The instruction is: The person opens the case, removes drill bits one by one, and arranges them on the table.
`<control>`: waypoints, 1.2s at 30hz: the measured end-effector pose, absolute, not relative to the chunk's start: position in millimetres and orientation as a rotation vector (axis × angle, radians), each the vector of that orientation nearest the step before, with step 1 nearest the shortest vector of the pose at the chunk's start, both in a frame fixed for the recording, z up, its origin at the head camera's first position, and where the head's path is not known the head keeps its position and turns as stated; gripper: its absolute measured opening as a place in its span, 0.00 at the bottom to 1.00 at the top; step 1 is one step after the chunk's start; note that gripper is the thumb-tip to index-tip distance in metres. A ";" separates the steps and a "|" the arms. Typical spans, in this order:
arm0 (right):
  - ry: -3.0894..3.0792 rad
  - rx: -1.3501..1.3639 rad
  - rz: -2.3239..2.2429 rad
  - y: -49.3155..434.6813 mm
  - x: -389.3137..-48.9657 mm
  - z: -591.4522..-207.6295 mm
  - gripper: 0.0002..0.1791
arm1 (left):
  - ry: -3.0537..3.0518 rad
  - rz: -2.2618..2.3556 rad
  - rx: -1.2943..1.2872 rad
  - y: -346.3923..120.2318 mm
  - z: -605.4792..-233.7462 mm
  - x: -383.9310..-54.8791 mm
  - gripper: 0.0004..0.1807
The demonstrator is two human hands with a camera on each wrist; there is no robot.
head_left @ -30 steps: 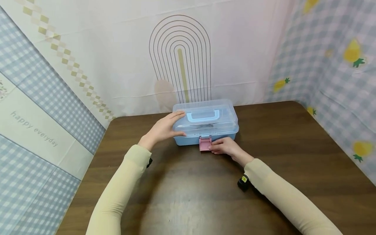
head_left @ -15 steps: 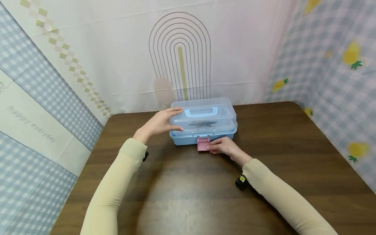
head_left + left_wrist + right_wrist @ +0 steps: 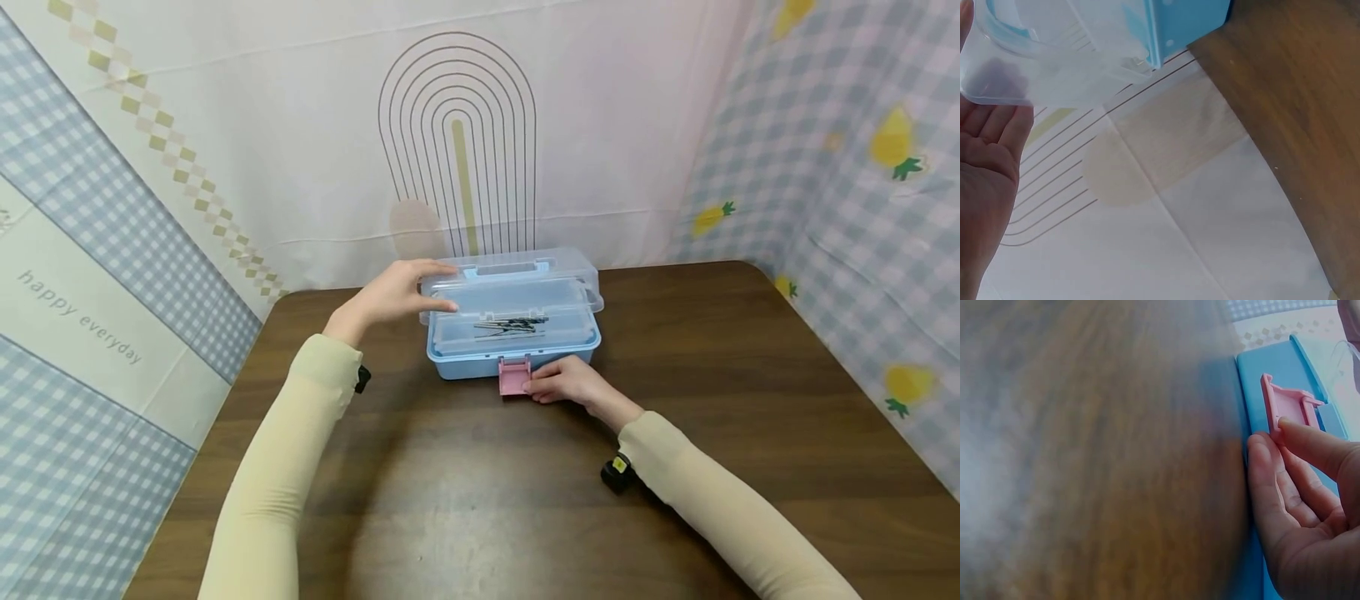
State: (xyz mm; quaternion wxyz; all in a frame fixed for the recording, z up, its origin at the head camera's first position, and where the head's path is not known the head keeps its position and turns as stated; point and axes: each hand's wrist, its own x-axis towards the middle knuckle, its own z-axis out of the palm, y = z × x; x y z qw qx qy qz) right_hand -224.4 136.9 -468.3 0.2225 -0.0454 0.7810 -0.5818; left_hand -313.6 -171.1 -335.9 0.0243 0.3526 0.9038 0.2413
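Note:
A light blue storage box [image 3: 468, 369] stands at the back of the table, its clear lid [image 3: 573, 265] raised and tilted back. My left hand [image 3: 386, 292] grips the lid's left end, thumb in front and fingers over the top; in the left wrist view the fingers lie behind the clear plastic lid [image 3: 1066, 84]. At the front, my right hand [image 3: 573, 382] pinches the lower right corner of the pink latch [image 3: 514, 380], which hangs unfastened. Thumb and fingertip on the latch [image 3: 1288, 406] show closely in the right wrist view. Several thin dark metal pieces [image 3: 517, 324] lie inside the box.
The brown wooden table [image 3: 480, 500] spreads in front of the box. A white cloth [image 3: 330, 150] with printed arches hangs just behind. Checked cloth [image 3: 862, 225] with pineapples hangs on the right, and more checked cloth [image 3: 82, 400] on the left.
The lid has swung up and back from its closed position, with my left hand lifting its left end. My right hand has stayed on the pink latch. The metal pieces now show more plainly.

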 end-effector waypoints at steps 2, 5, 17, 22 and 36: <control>2.152 -0.130 -1.609 136.5 -223.3 -468.6 0.18 | 2.786 0.752 1.073 -171.7 -333.5 -314.0 0.39; 2.147 -0.139 -1.611 136.3 -220.5 -467.7 0.18 | 2.777 0.756 1.059 -172.1 -329.5 -314.3 0.39; 2.136 -0.127 -1.599 139.2 -210.4 -465.4 0.16 | 2.727 0.840 0.993 -170.9 -320.5 -320.6 0.34; 2.125 -0.115 -1.604 140.1 -208.8 -465.3 0.15 | 2.703 0.935 0.958 -171.2 -317.5 -327.4 0.32; 2.101 -0.162 -1.611 141.1 -203.4 -465.8 0.13 | 2.686 1.133 0.856 -173.0 -309.0 -352.0 0.25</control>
